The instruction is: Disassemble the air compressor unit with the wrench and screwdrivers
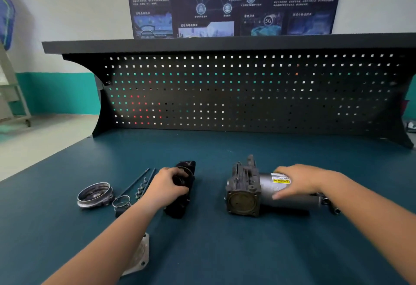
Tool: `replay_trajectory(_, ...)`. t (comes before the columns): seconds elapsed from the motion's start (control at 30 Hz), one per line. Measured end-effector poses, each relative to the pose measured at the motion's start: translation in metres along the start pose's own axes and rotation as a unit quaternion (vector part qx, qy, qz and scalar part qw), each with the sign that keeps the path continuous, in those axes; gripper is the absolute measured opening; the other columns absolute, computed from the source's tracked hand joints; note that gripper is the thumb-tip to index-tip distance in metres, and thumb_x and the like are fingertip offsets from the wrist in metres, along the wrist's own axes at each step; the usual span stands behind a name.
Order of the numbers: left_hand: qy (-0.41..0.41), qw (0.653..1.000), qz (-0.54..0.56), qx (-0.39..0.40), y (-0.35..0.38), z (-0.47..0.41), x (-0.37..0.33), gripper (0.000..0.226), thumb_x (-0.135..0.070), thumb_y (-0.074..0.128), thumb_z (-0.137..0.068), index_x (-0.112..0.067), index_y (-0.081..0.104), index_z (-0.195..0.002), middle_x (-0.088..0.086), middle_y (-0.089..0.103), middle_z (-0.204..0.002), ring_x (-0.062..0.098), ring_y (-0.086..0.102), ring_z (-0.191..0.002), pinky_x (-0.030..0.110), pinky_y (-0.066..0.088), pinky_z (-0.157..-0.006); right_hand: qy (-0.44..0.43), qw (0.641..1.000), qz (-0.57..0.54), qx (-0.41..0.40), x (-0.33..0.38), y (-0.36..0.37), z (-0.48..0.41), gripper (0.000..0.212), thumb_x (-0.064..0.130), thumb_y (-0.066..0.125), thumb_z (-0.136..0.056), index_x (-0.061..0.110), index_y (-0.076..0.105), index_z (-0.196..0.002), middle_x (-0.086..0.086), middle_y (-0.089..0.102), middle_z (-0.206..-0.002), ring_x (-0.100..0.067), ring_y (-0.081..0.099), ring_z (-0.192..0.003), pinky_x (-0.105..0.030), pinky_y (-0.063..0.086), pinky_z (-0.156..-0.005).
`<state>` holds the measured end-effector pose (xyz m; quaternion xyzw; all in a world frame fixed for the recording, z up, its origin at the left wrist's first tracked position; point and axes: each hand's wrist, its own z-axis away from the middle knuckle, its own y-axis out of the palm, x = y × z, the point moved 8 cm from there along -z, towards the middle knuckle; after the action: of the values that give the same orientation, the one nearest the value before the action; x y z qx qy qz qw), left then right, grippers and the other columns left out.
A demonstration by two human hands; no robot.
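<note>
On one bench (225,251), left hand (167,186) clasping one black housing (188,167), right hand (297,182) flat on one compressor (244,192)

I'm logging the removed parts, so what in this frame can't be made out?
All head view.
The metal plate: mostly under the left forearm.
The black housing: its top covered by the left hand.
The warning label: print too small to read.
The thin rods: bolts or tools, too blurred.
The fittings: partly behind the wrist of the right hand.

Teal workbench (225,251), black pegboard (247,93) backing, dark poster (234,0) on white-and-teal wall (67,36).
</note>
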<state>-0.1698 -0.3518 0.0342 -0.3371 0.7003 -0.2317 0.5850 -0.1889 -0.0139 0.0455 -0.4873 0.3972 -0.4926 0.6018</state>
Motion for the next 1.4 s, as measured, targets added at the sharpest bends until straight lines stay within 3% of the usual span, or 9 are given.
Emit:
replay_trajectory(0.17, -0.001, 0.999, 0.029, -0.017, 0.005, 0.0, -0.006, 0.028, -0.01, 0.069, -0.068, -0.032, 0.063, -0.084, -0.001, 0.06, -0.102, 0.015, 0.058, -0.085, 0.021, 0.04, -0.065, 0.058, 0.997, 0.023, -0.053, 0.015, -0.001, 0.011, 0.068, 0.088, 0.043, -0.066, 0.026, 0.047, -0.096, 0.01, 0.05, -0.085, -0.013, 0.049, -0.079, -0.03, 0.037, -0.061)
replay_trajectory(0.4, -0.011, 0.994, 0.096, -0.04, 0.03, -0.003, -0.024, 0.032, -0.011, 0.068, -0.069, -0.027, 0.061, -0.096, -0.001, 0.061, -0.097, 0.016, 0.056, -0.087, 0.021, 0.039, -0.066, 0.24, 0.965, -0.089, -0.052, 0.034, 0.0, -0.002, 0.077, 0.066, 0.034, -0.089, 0.007, 0.043, -0.138, -0.01, 0.049, -0.137, -0.03, 0.055, -0.113, -0.036, 0.046, -0.085)
replay_trajectory(0.53, -0.008, 0.992, 0.12, -0.03, 0.05, -0.013, -0.041, 0.025, -0.011, 0.067, -0.07, -0.025, 0.06, -0.09, -0.003, 0.059, -0.101, 0.013, 0.055, -0.086, 0.019, 0.04, -0.061, 0.213, 0.967, -0.141, -0.007, 0.048, -0.002, -0.022, 0.06, 0.042, 0.026, -0.098, 0.013, 0.024, -0.15, -0.012, 0.026, -0.155, -0.034, 0.033, -0.136, -0.044, 0.035, -0.108)
replay_trajectory(0.67, -0.004, 0.992, 0.123, -0.011, 0.062, -0.02, -0.054, 0.034, -0.013, 0.068, -0.073, -0.021, 0.058, -0.104, 0.0, 0.056, -0.11, 0.02, 0.055, -0.104, 0.027, 0.045, -0.08, 0.22, 0.968, -0.12, 0.006, 0.064, -0.004, -0.034, 0.055, 0.04, 0.024, -0.101, 0.016, 0.026, -0.15, -0.009, 0.026, -0.156, -0.029, 0.034, -0.137, -0.039, 0.036, -0.104)
replay_trajectory(0.8, 0.019, 0.99, 0.14, 0.0, 0.046, -0.001, -0.064, 0.068, -0.034, 0.071, -0.08, -0.024, 0.035, -0.136, -0.004, 0.037, -0.13, 0.015, 0.04, -0.122, 0.024, 0.031, -0.097, 0.225, 0.967, -0.116, -0.022, 0.062, -0.011, -0.047, 0.051, 0.034, 0.027, -0.1, 0.017, 0.032, -0.148, -0.006, 0.034, -0.151, -0.025, 0.041, -0.131, -0.033, 0.041, -0.093)
replay_trajectory(1.0, 0.11, 0.976, -0.187, 0.008, -0.008, 0.104, -0.005, 0.049, -0.049, 0.047, -0.091, -0.028, 0.04, -0.135, -0.01, 0.036, -0.137, 0.008, 0.033, -0.131, 0.016, 0.026, -0.104, 0.168, 0.952, -0.251, -0.046, 0.051, -0.003, -0.03, 0.08, 0.07, 0.024, -0.091, 0.014, 0.035, -0.147, -0.012, 0.03, -0.154, -0.031, 0.034, -0.138, -0.039, 0.029, -0.109)
replay_trajectory(1.1, 0.046, 0.959, -0.273, 0.06, -0.017, 0.153, 0.04, 0.092, -0.082, 0.017, -0.07, -0.032, 0.029, -0.145, -0.005, 0.02, -0.155, 0.011, 0.025, -0.139, 0.024, 0.027, -0.11, 0.157, 0.895, -0.406, -0.096, 0.035, 0.02, 0.0, 0.085, 0.073, 0.034, -0.086, 0.007, 0.052, -0.134, -0.015, 0.05, -0.14, -0.028, 0.05, -0.121, -0.032, 0.038, -0.098)
replay_trajectory(1.2, 0.02, 0.934, -0.318, 0.163, -0.003, 0.168, 0.051, 0.131, -0.093, -0.009, -0.035, -0.025, -0.01, -0.148, 0.002, -0.021, -0.155, 0.016, -0.007, -0.146, 0.029, 0.01, -0.116, 0.126, 0.858, -0.481, -0.132, 0.042, 0.049, 0.027, 0.067, 0.062, 0.041, -0.09, 0.011, 0.053, -0.132, -0.012, 0.055, -0.134, -0.024, 0.053, -0.113, -0.028, 0.038, -0.086)
replay_trajectory(1.4, 0.111, 0.927, -0.277, 0.228, 0.055, 0.154, 0.002, 0.081, -0.064, 0.033, -0.09, -0.023, -0.002, -0.151, 0.001, -0.015, -0.157, 0.017, -0.016, -0.144, 0.027, -0.003, -0.114, 0.071, 0.839, -0.512, -0.172, 0.071, 0.071, 0.054, 0.087, 0.037, 0.061, -0.09, 0.01, 0.006, -0.152, -0.007, 0.028, -0.153, -0.023, 0.028, -0.14, -0.028, 0.027, -0.103)
